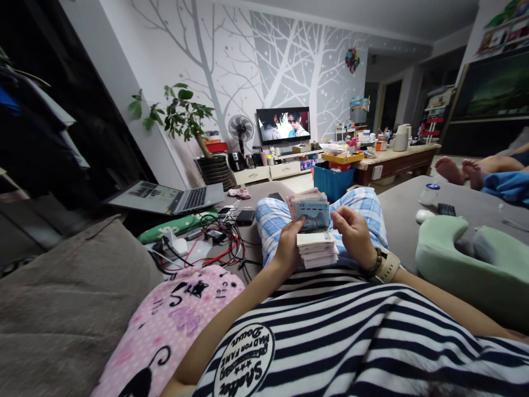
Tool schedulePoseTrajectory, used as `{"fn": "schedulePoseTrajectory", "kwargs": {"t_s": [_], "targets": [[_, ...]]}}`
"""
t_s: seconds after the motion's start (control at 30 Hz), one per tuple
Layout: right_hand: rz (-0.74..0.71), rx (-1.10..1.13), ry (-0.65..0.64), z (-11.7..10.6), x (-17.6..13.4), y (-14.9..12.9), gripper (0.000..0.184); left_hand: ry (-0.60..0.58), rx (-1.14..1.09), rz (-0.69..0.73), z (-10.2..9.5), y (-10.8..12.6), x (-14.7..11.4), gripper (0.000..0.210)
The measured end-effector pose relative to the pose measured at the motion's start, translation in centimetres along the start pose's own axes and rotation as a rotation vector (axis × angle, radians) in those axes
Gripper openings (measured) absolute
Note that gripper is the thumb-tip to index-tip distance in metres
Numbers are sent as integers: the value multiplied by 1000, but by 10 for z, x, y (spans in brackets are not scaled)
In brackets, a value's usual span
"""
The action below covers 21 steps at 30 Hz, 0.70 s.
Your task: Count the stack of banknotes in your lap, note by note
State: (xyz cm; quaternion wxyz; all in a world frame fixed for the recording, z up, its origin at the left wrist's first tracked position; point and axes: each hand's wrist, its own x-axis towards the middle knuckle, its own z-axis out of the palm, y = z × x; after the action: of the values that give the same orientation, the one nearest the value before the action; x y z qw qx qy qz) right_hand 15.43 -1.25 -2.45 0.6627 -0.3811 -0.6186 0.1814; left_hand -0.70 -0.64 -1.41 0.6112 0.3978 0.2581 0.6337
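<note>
A thick bundle of banknotes (316,214) stands above my lap, bluish at the front with pinkish notes fanned behind. My left hand (289,242) grips it from the left side, thumb across the front. Below the bluish notes, a pale layered stack of paper ends (317,252) points toward my body; whether these are the same notes bent over, I cannot tell. My right hand (354,234) is closed, fingers curled, at the right edge of the notes. Anything between its fingertips is hidden. A pale watch (388,267) and a dark bracelet circle the right wrist.
On the left lie an open laptop (165,197), tangled cables (223,240) and a pink cushion (185,303). At right are a green neck pillow (442,248), a lidded jar (430,194) and a remote (446,209). Another person's bare feet (450,170) rest beyond.
</note>
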Motion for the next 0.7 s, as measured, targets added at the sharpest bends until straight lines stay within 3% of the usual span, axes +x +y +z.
{"fn": "schedulePoseTrajectory", "kwargs": {"t_s": [0.27, 0.5, 0.7], "targets": [[3, 53, 7, 3, 3, 2, 38, -145, 38, -84, 9, 5, -8, 27], [-40, 71, 4, 2, 0, -4, 39, -69, -34, -102, 9, 4, -2, 28], [-126, 72, -74, -1, -5, -8, 35, -49, -70, -152, 6, 2, 2, 24]]}}
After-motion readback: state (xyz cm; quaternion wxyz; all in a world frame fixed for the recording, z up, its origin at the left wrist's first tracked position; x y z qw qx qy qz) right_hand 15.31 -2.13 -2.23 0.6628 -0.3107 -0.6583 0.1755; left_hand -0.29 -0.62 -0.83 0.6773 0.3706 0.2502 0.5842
